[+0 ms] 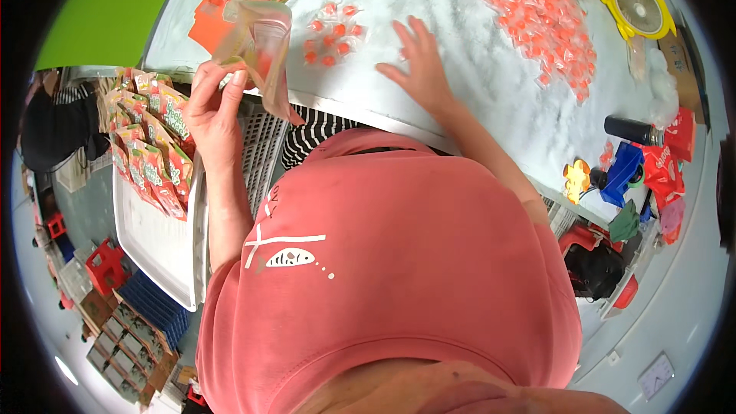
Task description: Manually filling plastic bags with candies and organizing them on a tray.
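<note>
In my left hand (216, 107) is an opened candy pouch (270, 54), pinched near its edge between thumb and fingers and held at the table's near edge. Something reddish shows through its clear part. My right hand (420, 67) is over the white table, fingers spread, with nothing gripped in it. Between the two hands lies a small group of clear-wrapped red candies (334, 37). A much larger heap of the same wrapped candies (521, 8) spreads across the far right of the table. Flat red printed pouches (222, 11) lie beyond my left hand.
At my left, a white tray (153, 249) holds several filled pouches (153, 146). A yellow fan (640, 8) stands at the far right. Nearer on that side are a black cylinder (632, 129), a blue tape dispenser (622, 175) and red packets (663, 172). A green surface (103, 15) adjoins the table.
</note>
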The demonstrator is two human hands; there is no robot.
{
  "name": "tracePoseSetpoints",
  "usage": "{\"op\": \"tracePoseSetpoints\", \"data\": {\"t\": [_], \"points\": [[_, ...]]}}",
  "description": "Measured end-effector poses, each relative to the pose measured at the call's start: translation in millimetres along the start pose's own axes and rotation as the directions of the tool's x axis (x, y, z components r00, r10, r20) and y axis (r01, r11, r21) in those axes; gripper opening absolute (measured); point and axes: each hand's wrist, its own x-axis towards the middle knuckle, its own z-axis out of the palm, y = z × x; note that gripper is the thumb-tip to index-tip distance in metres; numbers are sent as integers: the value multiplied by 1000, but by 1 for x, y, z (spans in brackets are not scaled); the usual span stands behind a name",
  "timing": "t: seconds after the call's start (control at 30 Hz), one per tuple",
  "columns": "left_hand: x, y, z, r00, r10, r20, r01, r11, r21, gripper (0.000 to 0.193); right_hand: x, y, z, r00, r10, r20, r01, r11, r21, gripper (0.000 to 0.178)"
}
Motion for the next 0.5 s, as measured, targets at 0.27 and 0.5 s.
{"op": "tracePoseSetpoints", "data": {"t": [0.27,0.5], "points": [[-11,-3,-21,998,32,-58,-24,991,129,14,61,-43,41,938,-271,217,307,939,-154,95],[-15,-7,-26,998,-28,-58,35,992,120,15,81,-31,59,869,-345,355,438,870,-226,77]]}}
